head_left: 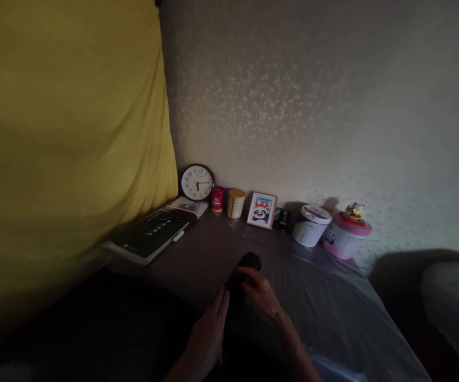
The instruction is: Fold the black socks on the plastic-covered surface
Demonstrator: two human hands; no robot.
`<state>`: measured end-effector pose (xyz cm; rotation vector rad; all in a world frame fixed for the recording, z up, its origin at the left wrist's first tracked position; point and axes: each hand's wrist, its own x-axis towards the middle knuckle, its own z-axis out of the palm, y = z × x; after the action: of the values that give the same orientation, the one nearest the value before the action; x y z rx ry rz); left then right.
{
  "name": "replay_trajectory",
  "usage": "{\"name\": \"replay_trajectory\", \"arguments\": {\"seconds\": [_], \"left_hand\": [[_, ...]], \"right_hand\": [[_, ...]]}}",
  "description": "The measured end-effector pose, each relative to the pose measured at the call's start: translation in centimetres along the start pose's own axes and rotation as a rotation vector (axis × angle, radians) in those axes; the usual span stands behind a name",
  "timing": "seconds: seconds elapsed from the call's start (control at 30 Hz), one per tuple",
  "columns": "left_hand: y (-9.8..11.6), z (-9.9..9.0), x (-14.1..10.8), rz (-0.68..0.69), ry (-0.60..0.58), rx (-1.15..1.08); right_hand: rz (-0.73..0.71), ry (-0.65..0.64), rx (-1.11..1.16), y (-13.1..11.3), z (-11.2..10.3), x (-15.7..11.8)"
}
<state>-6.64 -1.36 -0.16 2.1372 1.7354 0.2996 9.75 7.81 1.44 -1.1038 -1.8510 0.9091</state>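
Observation:
A long black object (pixel 250 260), rounded at its far end, lies on the table near its front edge; it is too dark to make out what it is. My left hand (pixel 212 323) rests against its near left side, fingers stretched out and side by side. On its right side my right hand (pixel 259 289) has its fingers bent and pinched at the object's upper surface. Whatever small part is between those fingertips is hidden.
Along the wall on the grey table (pixel 197 254) stand a round clock (pixel 197 182), a red can (pixel 217 199), a yellow can (pixel 236 204), a panda picture frame (pixel 261 210) and two tubs (pixel 311 226). A dark book (pixel 149 233) lies left, beside a yellow curtain (pixel 70 116).

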Motion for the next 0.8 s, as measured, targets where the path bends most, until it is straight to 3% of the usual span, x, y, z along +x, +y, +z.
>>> {"name": "replay_trajectory", "arguments": {"seconds": [0.1, 0.17, 0.37, 0.53, 0.67, 0.8], "left_hand": [[0.2, -0.3, 0.0, -0.003, -0.004, 0.007], [0.1, -0.3, 0.0, -0.007, -0.013, 0.012], [-0.4, 0.5, 0.0, 0.009, 0.008, 0.003], [-0.3, 0.4, 0.1, 0.008, -0.002, 0.005], [-0.3, 0.2, 0.1, -0.009, -0.031, 0.008], [-1.1, 0.9, 0.2, 0.027, 0.030, -0.121]], "right_hand": [[-0.042, 0.012, 0.021, 0.3, 1.3, 0.4], [0.004, 0.034, 0.083, 0.5, 1.1, -0.2], [0.197, 0.089, 0.175, 2.3, -3.2, -4.0], [0.243, 0.299, -0.005, 5.9, -6.7, -6.2], [0.279, 0.373, -0.118, 7.7, -7.4, -7.0], [0.301, 0.369, -0.156, 7.6, -7.1, -7.4]]}}
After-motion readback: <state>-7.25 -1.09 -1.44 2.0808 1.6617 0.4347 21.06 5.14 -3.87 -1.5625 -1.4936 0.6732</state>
